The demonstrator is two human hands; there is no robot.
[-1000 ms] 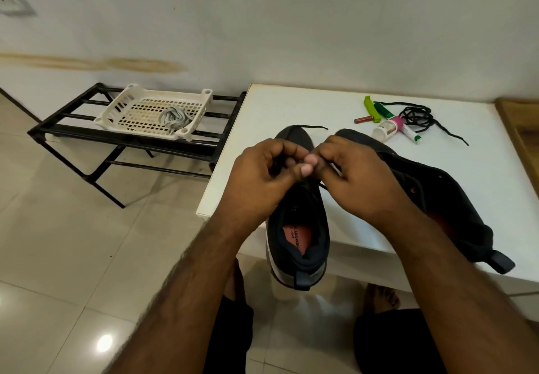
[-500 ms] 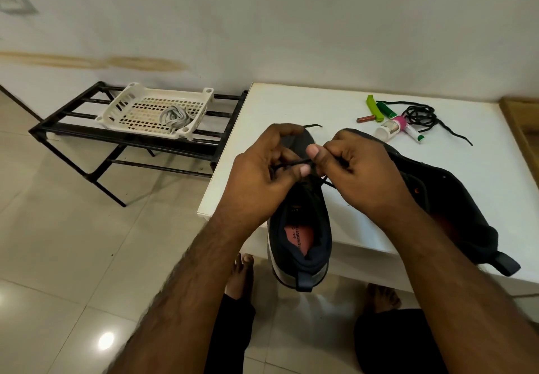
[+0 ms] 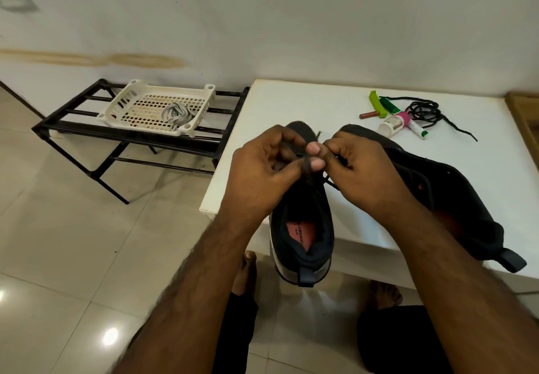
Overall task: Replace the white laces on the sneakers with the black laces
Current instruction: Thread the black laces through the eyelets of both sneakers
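At bench [image 3: 291, 105] edge: dark mesh sneaker [image 3: 303, 222], heel overhanging. Left hand [image 3: 262, 175] and right hand [image 3: 361, 169] fingers pinch thin black lace [image 3: 331, 183], apparently near upper eyelets.

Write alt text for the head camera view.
Both hands, left hand and right hand, pinch a black lace over a black sneaker at the white table edge. A second sneaker and spare black lace lie beyond.

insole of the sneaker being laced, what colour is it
Coral-orange with dark lettering, seen in the head view inside the sneaker at its insole.
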